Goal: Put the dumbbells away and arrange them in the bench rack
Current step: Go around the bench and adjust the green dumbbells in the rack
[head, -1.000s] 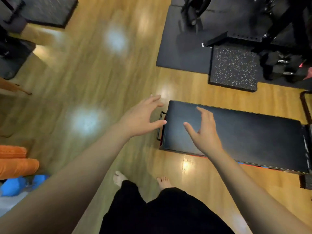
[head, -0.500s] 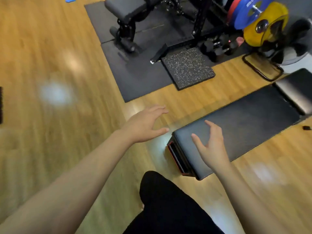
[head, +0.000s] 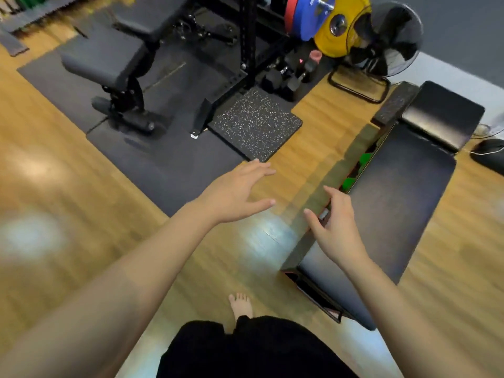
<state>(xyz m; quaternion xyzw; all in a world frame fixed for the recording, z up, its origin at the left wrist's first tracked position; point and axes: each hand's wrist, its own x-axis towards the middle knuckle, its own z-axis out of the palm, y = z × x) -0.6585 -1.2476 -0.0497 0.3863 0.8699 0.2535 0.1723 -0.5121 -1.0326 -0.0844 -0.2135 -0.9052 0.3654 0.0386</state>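
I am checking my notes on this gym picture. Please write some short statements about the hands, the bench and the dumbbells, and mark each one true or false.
1. Both hands are empty. True: the left hand and right hand hold nothing, fingers spread.
2. The right hand hangs over the long bench. True.
3. Green things show in a gap along the bench's side. True.
4. The black dumbbells lie on top of the bench pad. False: they sit on the floor by the black upright frame.
5. The left hand grips a dumbbell. False: it hovers over the wooden floor.

Home gym: weight plates (head: 313,15), bench (head: 395,203), dumbbells (head: 286,80).
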